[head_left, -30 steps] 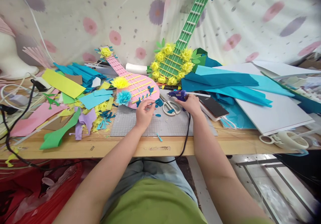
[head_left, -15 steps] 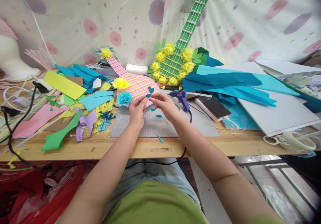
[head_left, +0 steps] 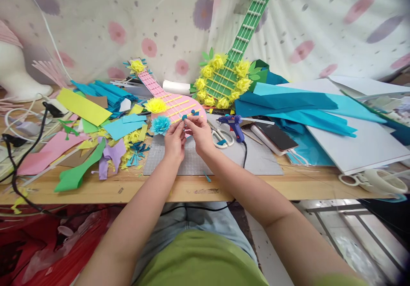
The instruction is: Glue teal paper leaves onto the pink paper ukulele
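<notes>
My left hand and my right hand meet fingertip to fingertip over the lower part of a pink paper guitar. Both are closed in a pinch on a small dark blue paper petal. Another blue piece lies on the guitar just past my right fingers. The guitar carries yellow strips, a yellow paper flower and a light blue paper flower. Beneath it is a grey cutting mat. White-handled scissors lie right of my right hand.
A blue glue gun with a black cord rests on the mat, beside a phone. Behind stands a green paper guitar. Paper scraps crowd the left; blue crepe paper and white boards lie right.
Both hands have come closer together and moved slightly left, with the blue petal between their fingertips. The scissors on the mat now show more fully beside my right hand.
</notes>
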`<state>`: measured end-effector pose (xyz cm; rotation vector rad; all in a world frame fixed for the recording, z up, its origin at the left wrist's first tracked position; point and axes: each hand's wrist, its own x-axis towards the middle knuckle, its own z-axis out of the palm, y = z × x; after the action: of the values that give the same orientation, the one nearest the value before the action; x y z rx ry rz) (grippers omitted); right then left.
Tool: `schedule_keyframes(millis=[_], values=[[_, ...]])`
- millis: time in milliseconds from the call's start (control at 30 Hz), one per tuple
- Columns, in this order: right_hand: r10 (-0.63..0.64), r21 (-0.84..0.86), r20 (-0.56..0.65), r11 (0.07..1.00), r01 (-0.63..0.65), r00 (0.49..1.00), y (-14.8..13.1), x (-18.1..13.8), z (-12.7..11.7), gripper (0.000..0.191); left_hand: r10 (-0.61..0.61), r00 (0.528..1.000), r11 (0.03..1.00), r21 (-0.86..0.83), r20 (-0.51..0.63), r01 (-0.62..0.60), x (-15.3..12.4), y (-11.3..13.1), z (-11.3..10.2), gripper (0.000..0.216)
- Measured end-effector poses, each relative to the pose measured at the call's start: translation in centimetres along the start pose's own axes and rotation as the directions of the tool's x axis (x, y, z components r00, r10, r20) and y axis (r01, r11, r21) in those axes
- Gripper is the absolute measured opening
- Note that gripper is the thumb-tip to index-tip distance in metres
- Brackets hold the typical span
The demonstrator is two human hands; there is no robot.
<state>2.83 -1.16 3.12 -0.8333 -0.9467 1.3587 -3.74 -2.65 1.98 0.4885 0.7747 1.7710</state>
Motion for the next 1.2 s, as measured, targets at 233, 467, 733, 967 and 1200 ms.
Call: schedule_keyframes(millis=[233,467,733,967,1200], values=[[-0.011,-0.157,-0.028,0.988,0.006,1.000,-1.2,1.1,-1.3,0.009,0.114,0.991,0.943,0.306,0.073,-0.131,1.4,1.7,-1.2,0.026],[0.204,-0.436,0.062,0.886,-0.157,0.977,-2.3,1.6,-4.8,0.015,0.173,0.625,-0.060,0.641,0.762,-0.765,4.1,4.9,-4.0,0.044],[0.316,-0.649,0.035,0.729,-0.219,0.948,-0.9,0.5,-3.9,0.027,-0.169,0.462,-0.356,0.384,0.870,-0.852,5.1,5.2,-4.8,0.041],[0.442,-0.580,-0.055,0.716,-0.389,0.895,-0.3,0.3,-2.3,0.032,-0.164,0.497,-0.306,0.434,0.852,-0.847,6.0,5.4,-4.4,0.039],[0.504,-0.487,-0.061,0.738,-0.467,0.861,0.1,0.3,-1.3,0.018,-0.177,0.530,-0.299,0.468,0.829,-0.831,6.1,5.5,-4.0,0.040]])
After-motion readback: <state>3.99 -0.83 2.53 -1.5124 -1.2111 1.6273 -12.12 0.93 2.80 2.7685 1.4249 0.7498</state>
